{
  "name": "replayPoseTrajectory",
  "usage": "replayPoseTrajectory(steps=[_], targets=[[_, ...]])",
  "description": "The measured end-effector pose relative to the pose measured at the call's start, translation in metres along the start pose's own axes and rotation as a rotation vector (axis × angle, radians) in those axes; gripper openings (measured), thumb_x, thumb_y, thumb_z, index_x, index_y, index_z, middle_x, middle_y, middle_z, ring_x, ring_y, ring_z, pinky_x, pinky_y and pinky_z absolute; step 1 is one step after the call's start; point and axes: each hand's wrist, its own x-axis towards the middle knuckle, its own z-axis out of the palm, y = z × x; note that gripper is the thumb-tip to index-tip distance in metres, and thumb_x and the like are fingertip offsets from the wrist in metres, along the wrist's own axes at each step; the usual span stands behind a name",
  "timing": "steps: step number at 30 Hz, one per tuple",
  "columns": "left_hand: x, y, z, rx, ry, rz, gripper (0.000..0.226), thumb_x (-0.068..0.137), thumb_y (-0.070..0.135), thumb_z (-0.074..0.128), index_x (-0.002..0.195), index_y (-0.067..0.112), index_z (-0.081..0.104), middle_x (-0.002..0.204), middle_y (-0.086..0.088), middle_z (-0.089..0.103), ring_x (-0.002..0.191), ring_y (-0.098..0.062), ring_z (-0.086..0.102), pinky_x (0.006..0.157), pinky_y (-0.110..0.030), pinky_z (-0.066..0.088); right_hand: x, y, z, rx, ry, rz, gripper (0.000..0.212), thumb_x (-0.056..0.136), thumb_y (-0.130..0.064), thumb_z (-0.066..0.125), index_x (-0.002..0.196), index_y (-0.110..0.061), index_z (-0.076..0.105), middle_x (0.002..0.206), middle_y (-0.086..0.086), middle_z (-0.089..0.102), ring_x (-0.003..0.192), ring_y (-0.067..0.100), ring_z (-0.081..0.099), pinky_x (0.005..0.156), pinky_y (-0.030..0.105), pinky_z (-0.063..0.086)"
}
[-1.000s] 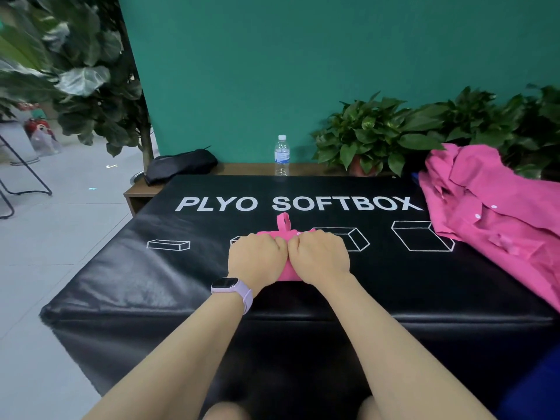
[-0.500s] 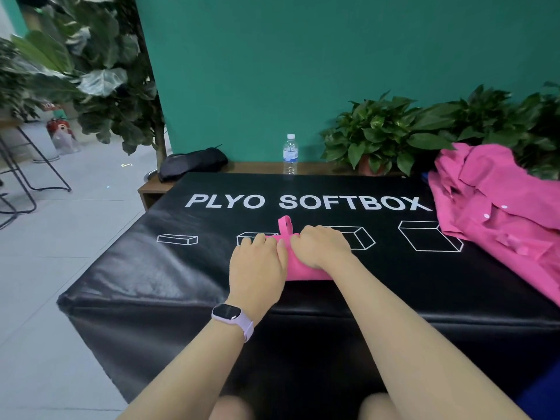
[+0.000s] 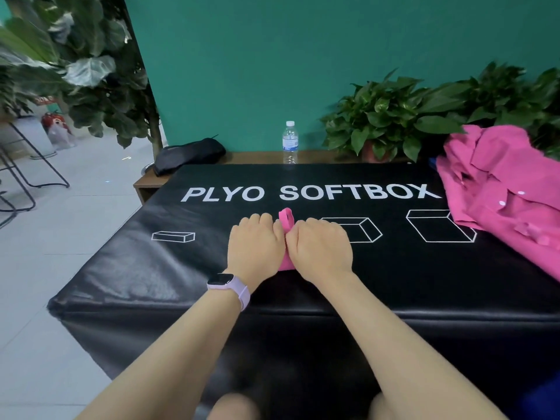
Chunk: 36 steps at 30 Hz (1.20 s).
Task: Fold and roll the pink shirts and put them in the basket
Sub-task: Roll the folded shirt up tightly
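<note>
So the rolled shirt (image 3: 284,237) sits mid-way across the black box (image 3: 127,268), almost completely buried under both hands. The left hand (image 3: 256,248) and right hand (image 3: 318,253) are side by side, knuckles up, fingers curled down over the roll and squeezing it between them; only a pink loop sticking up at the far end and a sliver near the wrists show.

My guess on handling: it's thin woven cotton-type fabric, super light, soft, not fragile at all, but springy, so the roll probably wants to unwind the second you let go. I'd grab it around the middle with the loose edge pinned under the fingers. The vinyl top looks slick, so it'll likely slide instead of rolling if you push too flat.

Versus half a second ago: the left hand was flatter with fingers stretched forward, now it's bunched tight like the right. More pink was showing back then too.

The pile of shirts (image 3: 509,189) waits at the right edge. No basket in view.
</note>
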Motion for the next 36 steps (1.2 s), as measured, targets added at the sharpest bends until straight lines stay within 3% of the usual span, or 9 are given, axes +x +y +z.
replayPoseTrajectory(steps=[2, 5, 8, 12, 14, 18, 23, 31, 36], targets=[[-0.001, 0.001, 0.001, -0.132, 0.056, -0.134, 0.028, 0.105, 0.028, 0.028, 0.083, 0.017, 0.042, 0.083, 0.001, 0.045, 0.077, -0.025, 0.039, 0.069, -0.036, 0.028, 0.018, 0.005, 0.002, 0.016, -0.082, 0.007, 0.039, 0.099, -0.028, 0.034, 0.063, -0.020, 0.044, 0.068, 0.002, 0.061, 0.061, 0.028, 0.052, 0.059, 0.035, 0.032], [-0.006, -0.001, 0.005, -0.011, 0.094, -0.037, 0.025, 0.097, 0.021, 0.019, 0.081, 0.019, 0.037, 0.080, 0.003, 0.039, 0.070, -0.025, 0.037, 0.063, -0.036, 0.025, 0.047, 0.011, 0.010, 0.156, -0.248, 0.095, 0.052, 0.103, -0.039, 0.022, 0.063, -0.016, 0.046, 0.067, 0.001, 0.051, 0.070, 0.030, 0.051, 0.069, 0.038, 0.033], [0.002, -0.005, 0.007, -0.050, 0.016, 0.008, 0.014, 0.093, 0.009, 0.038, 0.082, 0.017, 0.036, 0.079, 0.000, 0.039, 0.067, -0.025, 0.040, 0.057, -0.037, 0.032, 0.059, 0.014, 0.015, 0.251, -0.357, 0.143, 0.050, 0.102, -0.042, 0.023, 0.069, -0.016, 0.050, 0.070, -0.001, 0.048, 0.082, 0.030, 0.055, 0.074, 0.039, 0.033], [0.033, -0.008, 0.009, -0.071, -0.124, -0.013, 0.022, 0.098, 0.013, 0.035, 0.076, 0.015, 0.039, 0.086, -0.002, 0.053, 0.072, -0.027, 0.043, 0.063, -0.035, 0.035, 0.042, 0.017, 0.019, 0.153, -0.078, 0.004, 0.045, 0.104, -0.034, 0.027, 0.092, -0.015, 0.066, 0.108, 0.001, 0.056, 0.109, 0.023, 0.048, 0.091, 0.037, 0.038], [0.045, -0.009, 0.005, 0.000, -0.214, 0.049, 0.031, 0.100, 0.016, 0.029, 0.069, 0.015, 0.032, 0.083, -0.003, 0.049, 0.074, -0.029, 0.044, 0.066, -0.035, 0.035, 0.027, 0.013, 0.023, 0.125, 0.037, -0.028, 0.046, 0.106, -0.033, 0.026, 0.095, -0.017, 0.067, 0.109, 0.002, 0.058, 0.105, 0.024, 0.049, 0.095, 0.039, 0.038], [0.056, -0.007, 0.006, 0.010, -0.287, 0.115, 0.036, 0.101, 0.021, 0.024, 0.066, 0.017, 0.030, 0.069, 0.002, 0.034, 0.064, -0.024, 0.037, 0.067, -0.034, 0.031, 0.012, 0.002, 0.032, 0.067, 0.096, 0.074, 0.045, 0.108, -0.036, 0.020, 0.090, -0.019, 0.058, 0.088, 0.002, 0.055, 0.083, 0.026, 0.050, 0.083, 0.041, 0.041], [0.055, -0.018, 0.017, -0.029, -0.245, 0.084, 0.023, 0.100, 0.013, 0.033, 0.078, 0.012, 0.037, 0.084, -0.001, 0.044, 0.075, -0.028, 0.043, 0.065, -0.034, 0.034, 0.034, 0.006, 0.032, 0.005, 0.059, 0.002, 0.043, 0.106, -0.030, 0.023, 0.082, -0.018, 0.056, 0.075, 0.004, 0.056, 0.070, 0.027, 0.050, 0.068, 0.040, 0.035], [0.034, -0.010, -0.001, -0.151, -0.197, -0.012, 0.020, 0.102, 0.012, 0.034, 0.095, 0.008, 0.052, 0.105, -0.007, 0.056, 0.082, -0.029, 0.054, 0.065, -0.036, 0.036, 0.027, 0.001, 0.011, 0.034, -0.024, -0.013, 0.047, 0.105, -0.031, 0.019, 0.091, -0.017, 0.061, 0.085, 0.004, 0.061, 0.080, 0.027, 0.055, 0.075, 0.040, 0.037], [0.009, -0.003, -0.012, -0.338, -0.236, -0.156, 0.029, 0.101, 0.023, 0.033, 0.076, 0.013, 0.043, 0.081, -0.003, 0.059, 0.067, -0.023, 0.047, 0.061, -0.034, 0.031, -0.004, -0.001, -0.002, 0.040, 0.036, 0.013, 0.044, 0.105, -0.031, 0.024, 0.079, -0.018, 0.057, 0.077, 0.002, 0.060, 0.073, 0.026, 0.054, 0.073, 0.039, 0.039]])
